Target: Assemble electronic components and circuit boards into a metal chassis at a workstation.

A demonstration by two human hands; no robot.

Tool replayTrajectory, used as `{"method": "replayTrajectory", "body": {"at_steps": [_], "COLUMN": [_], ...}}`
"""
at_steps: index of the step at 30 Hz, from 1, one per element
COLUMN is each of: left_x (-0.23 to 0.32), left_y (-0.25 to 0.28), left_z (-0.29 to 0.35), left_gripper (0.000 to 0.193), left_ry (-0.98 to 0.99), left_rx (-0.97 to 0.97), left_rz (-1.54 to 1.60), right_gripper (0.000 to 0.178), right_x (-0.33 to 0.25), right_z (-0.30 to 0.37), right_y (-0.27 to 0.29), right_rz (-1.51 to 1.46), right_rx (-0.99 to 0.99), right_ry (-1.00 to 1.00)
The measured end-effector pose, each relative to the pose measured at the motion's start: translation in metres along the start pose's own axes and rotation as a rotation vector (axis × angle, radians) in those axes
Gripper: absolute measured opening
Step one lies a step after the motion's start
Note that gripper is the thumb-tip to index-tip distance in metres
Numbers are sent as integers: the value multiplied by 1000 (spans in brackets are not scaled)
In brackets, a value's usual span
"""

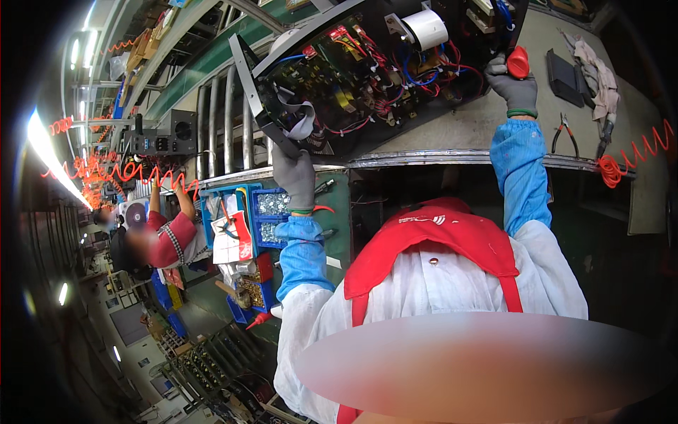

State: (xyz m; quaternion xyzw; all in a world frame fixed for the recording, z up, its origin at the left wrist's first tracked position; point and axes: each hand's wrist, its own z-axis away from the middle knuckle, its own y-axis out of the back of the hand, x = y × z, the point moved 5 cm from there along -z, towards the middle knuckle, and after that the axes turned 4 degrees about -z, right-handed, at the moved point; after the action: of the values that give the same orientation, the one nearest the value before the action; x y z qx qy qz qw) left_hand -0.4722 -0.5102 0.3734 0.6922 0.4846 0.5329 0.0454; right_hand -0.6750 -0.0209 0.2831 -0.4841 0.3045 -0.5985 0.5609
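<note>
A black open machine chassis [360, 141] full of circuit boards, red and blue wires and a white cylinder [426, 30] lies in front of me. My left hand [294, 178], in a grey glove, is closed on the near left corner of its black frame; the fingertips are partly hidden there. Beside the chassis's right end is my right hand [514, 86], also gloved, with fingers curled. A red round-ended object [518, 62] sits in its grip; its full shape is hidden. A loose white ribbon cable [302, 121] hangs near my left hand.
Red-handled pliers [565, 134], a dark flat piece [563, 78] and a cloth [597, 74] lie right. A coiled red hose [611, 169] hangs by the edge. Blue bins of fasteners [272, 203] stand left, beside metal rollers [227, 127]. Another person [176, 240] works farther left.
</note>
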Motion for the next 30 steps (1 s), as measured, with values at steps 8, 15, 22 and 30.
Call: {"method": "replayTrajectory", "body": {"at_steps": [8,15,22,30], "left_x": [-4,-16,-4,13], "left_y": [5,6,7,-10], "left_z": [-6,-17,-67,-200], "left_gripper": [50,53,47,29], "left_ry": [-147,-158,-239,150], "left_rx": [-57,-239,-418,-593], "left_rz": [-30,-368,-339,-300], "right_gripper": [38,42,40,59], "right_x": [-3,3,4,36], "right_z": [32,44,25,-43], "right_y": [12,12,-13,-86], "right_rz": [74,117,73,16], "right_rx": [-7,-163,-49,-101], "right_ry": [54,108,87,-96]}}
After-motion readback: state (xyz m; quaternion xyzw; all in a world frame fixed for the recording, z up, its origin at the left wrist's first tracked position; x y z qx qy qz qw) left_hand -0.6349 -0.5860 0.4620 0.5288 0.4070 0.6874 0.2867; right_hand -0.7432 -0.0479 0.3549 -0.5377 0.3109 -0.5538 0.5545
